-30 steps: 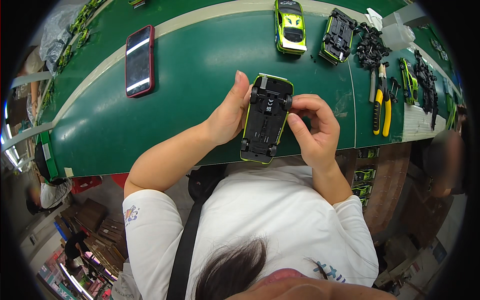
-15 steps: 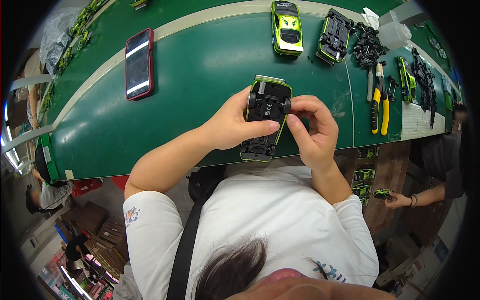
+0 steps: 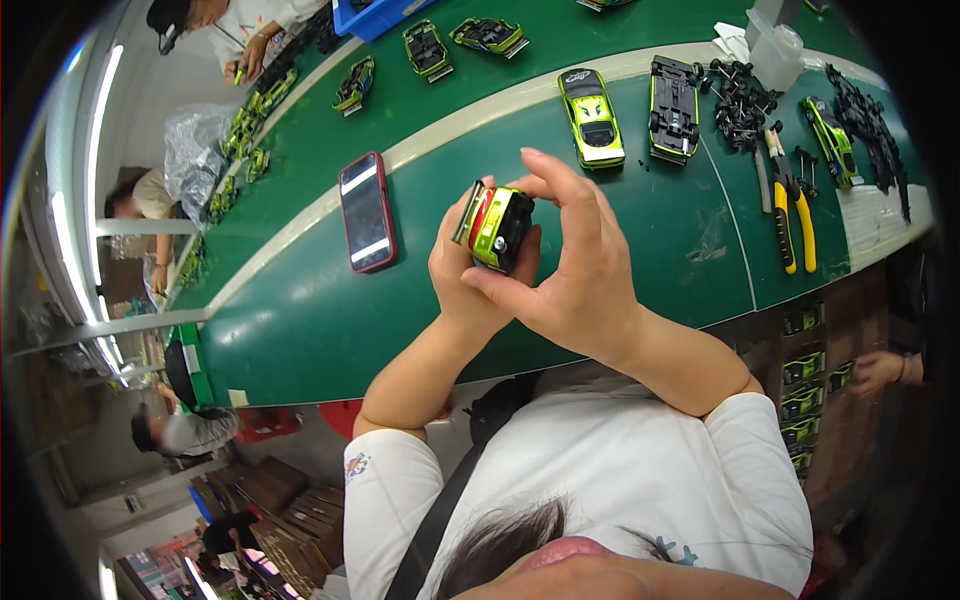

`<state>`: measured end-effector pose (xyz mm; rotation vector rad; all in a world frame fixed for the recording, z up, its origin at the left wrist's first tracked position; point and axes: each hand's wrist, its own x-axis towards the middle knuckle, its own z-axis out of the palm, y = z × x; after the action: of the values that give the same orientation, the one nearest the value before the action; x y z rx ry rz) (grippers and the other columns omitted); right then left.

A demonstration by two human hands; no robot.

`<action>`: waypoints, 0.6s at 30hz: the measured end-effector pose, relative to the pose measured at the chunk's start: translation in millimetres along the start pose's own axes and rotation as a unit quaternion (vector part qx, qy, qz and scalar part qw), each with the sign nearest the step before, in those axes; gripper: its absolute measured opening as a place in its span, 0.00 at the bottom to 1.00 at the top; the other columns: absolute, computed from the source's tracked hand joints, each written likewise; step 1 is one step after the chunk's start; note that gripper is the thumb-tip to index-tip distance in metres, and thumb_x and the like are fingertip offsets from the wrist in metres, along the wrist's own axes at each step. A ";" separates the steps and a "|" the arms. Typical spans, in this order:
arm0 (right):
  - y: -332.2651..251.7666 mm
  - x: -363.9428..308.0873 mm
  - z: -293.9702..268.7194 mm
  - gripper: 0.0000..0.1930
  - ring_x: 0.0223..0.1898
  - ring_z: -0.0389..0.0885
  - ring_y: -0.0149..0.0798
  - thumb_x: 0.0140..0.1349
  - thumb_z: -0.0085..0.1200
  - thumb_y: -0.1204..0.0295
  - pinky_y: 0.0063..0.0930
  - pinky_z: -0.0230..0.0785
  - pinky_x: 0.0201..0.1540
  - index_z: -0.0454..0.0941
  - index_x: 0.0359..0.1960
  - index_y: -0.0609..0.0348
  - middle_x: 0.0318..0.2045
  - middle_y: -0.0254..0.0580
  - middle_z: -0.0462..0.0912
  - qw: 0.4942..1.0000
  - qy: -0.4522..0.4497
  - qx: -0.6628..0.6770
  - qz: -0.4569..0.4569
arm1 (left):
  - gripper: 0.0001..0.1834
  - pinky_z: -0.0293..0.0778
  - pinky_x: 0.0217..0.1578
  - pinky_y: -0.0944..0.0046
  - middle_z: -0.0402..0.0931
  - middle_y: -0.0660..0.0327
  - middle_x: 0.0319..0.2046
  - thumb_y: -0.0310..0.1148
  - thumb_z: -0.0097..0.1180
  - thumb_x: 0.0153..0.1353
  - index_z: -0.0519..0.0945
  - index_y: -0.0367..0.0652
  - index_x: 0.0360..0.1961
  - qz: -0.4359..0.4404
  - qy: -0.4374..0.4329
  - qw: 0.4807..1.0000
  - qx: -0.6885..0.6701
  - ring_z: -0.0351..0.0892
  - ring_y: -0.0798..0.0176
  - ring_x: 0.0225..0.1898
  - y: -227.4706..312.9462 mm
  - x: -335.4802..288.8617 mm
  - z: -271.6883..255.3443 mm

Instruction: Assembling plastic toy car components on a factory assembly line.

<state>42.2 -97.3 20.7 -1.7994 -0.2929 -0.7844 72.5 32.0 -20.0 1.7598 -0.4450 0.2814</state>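
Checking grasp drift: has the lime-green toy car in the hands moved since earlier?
Yes. The lime-green toy car has been lifted and turned end-on, and now sits nearer the red-cased phone on the green table.

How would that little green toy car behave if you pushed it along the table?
The toy car, pinched between the left hand and right hand, looks like stiff plastic and probably light. With wheels like the finished car, it would likely roll.

Toy car [image 3: 500, 228] held between both hands above table [image 3: 300, 330]; phone [image 3: 367, 211] lying left of it, finished car [image 3: 591, 116] and upturned chassis [image 3: 674, 96] behind, pliers [image 3: 790, 205] far right.
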 end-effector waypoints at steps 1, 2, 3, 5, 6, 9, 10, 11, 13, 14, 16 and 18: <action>0.4 -1.9 0.3 0.41 0.43 0.75 0.46 0.40 0.70 0.64 0.38 0.66 0.45 0.62 0.58 0.58 0.40 0.42 0.77 1.000 0.008 0.008 0.003 | 0.28 0.75 0.38 0.66 0.76 0.55 0.41 0.23 0.65 0.45 0.70 0.36 0.49 -0.027 0.004 0.998 -0.048 0.79 0.61 0.40 -0.3 1.2 1.6; 0.4 -2.8 1.6 0.41 0.43 0.75 0.46 0.40 0.70 0.64 0.38 0.66 0.45 0.62 0.58 0.58 0.40 0.42 0.77 1.000 0.016 0.011 0.005 | 0.28 0.75 0.39 0.67 0.75 0.55 0.42 0.22 0.64 0.45 0.69 0.36 0.49 -0.057 0.011 0.994 -0.094 0.78 0.62 0.41 0.2 1.5 1.6; 0.9 -3.3 2.8 0.41 0.43 0.75 0.46 0.40 0.70 0.65 0.39 0.66 0.45 0.63 0.58 0.58 0.40 0.42 0.77 0.999 0.017 0.031 -0.009 | 0.28 0.75 0.39 0.67 0.75 0.55 0.43 0.21 0.63 0.44 0.69 0.37 0.49 -0.087 0.018 0.986 -0.139 0.78 0.63 0.41 0.2 1.8 1.5; 2.4 -3.7 4.4 0.40 0.43 0.75 0.46 0.40 0.70 0.66 0.39 0.66 0.46 0.63 0.57 0.57 0.40 0.42 0.77 0.998 0.022 0.052 -0.022 | 0.28 0.75 0.40 0.68 0.74 0.56 0.44 0.18 0.62 0.44 0.68 0.38 0.49 -0.149 0.035 0.961 -0.231 0.77 0.64 0.43 -1.5 2.5 0.9; 3.5 -3.7 4.3 0.39 0.43 0.75 0.46 0.41 0.69 0.66 0.40 0.65 0.46 0.63 0.57 0.57 0.40 0.41 0.77 0.998 0.014 0.047 -0.034 | 0.28 0.75 0.40 0.68 0.74 0.56 0.44 0.18 0.62 0.44 0.68 0.38 0.49 -0.149 0.032 0.962 -0.229 0.77 0.64 0.43 -3.3 0.9 -2.0; 4.3 -3.9 2.0 0.37 0.44 0.75 0.47 0.41 0.69 0.66 0.41 0.64 0.48 0.64 0.55 0.56 0.41 0.41 0.77 0.998 0.011 0.039 -0.046 | 0.26 0.75 0.40 0.69 0.75 0.57 0.42 0.14 0.57 0.46 0.68 0.36 0.49 -0.106 -0.023 0.975 -0.191 0.78 0.65 0.41 0.3 2.3 -5.6; 4.5 -3.6 0.4 0.37 0.44 0.75 0.48 0.42 0.69 0.66 0.41 0.64 0.48 0.65 0.55 0.56 0.41 0.42 0.77 0.998 0.013 0.038 -0.047 | 0.26 0.75 0.40 0.69 0.75 0.57 0.42 0.14 0.57 0.46 0.68 0.36 0.49 -0.106 -0.026 0.975 -0.191 0.78 0.65 0.41 3.5 4.5 -4.0; 5.6 -3.4 -1.4 0.37 0.44 0.75 0.48 0.42 0.69 0.66 0.41 0.64 0.48 0.65 0.55 0.56 0.41 0.42 0.77 0.998 0.015 0.038 -0.046 | 0.24 0.75 0.40 0.68 0.76 0.57 0.41 0.14 0.57 0.46 0.69 0.35 0.47 -0.038 -0.039 0.993 -0.106 0.78 0.65 0.39 6.3 5.2 -3.5; 9.2 -2.3 -4.7 0.34 0.44 0.75 0.48 0.42 0.69 0.66 0.40 0.64 0.48 0.66 0.52 0.55 0.41 0.41 0.77 0.998 -0.011 0.060 -0.018 | 0.21 0.76 0.38 0.69 0.77 0.57 0.37 0.13 0.57 0.46 0.72 0.34 0.44 -0.116 0.002 0.987 -0.114 0.78 0.65 0.37 8.3 1.3 -2.3; 9.3 -3.0 -3.9 0.34 0.44 0.75 0.48 0.42 0.69 0.66 0.40 0.64 0.48 0.66 0.52 0.55 0.41 0.41 0.77 0.998 -0.009 0.059 -0.018 | 0.21 0.76 0.38 0.69 0.77 0.57 0.37 0.13 0.57 0.46 0.72 0.34 0.44 -0.116 0.000 0.987 -0.114 0.78 0.65 0.37 6.4 1.0 -2.4; 9.9 -4.9 -0.7 0.32 0.44 0.75 0.47 0.41 0.69 0.67 0.40 0.64 0.47 0.67 0.50 0.55 0.40 0.39 0.77 0.997 0.028 0.042 -0.061 | 0.21 0.76 0.36 0.70 0.76 0.58 0.36 0.15 0.58 0.46 0.72 0.33 0.44 -0.110 0.021 0.981 -0.156 0.78 0.67 0.36 -1.2 -0.5 -3.7; 12.0 -6.1 1.7 0.31 0.43 0.75 0.47 0.41 0.69 0.67 0.39 0.64 0.46 0.67 0.49 0.55 0.40 0.39 0.78 0.997 0.036 0.026 -0.071 | 0.20 0.75 0.34 0.72 0.76 0.58 0.36 0.17 0.59 0.47 0.72 0.33 0.44 -0.138 0.014 0.964 -0.226 0.77 0.68 0.34 -5.0 -0.6 -3.9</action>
<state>44.9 -99.2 7.5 -1.7116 -0.3939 -0.9307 74.3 36.8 -23.7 1.3447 -0.2151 0.0019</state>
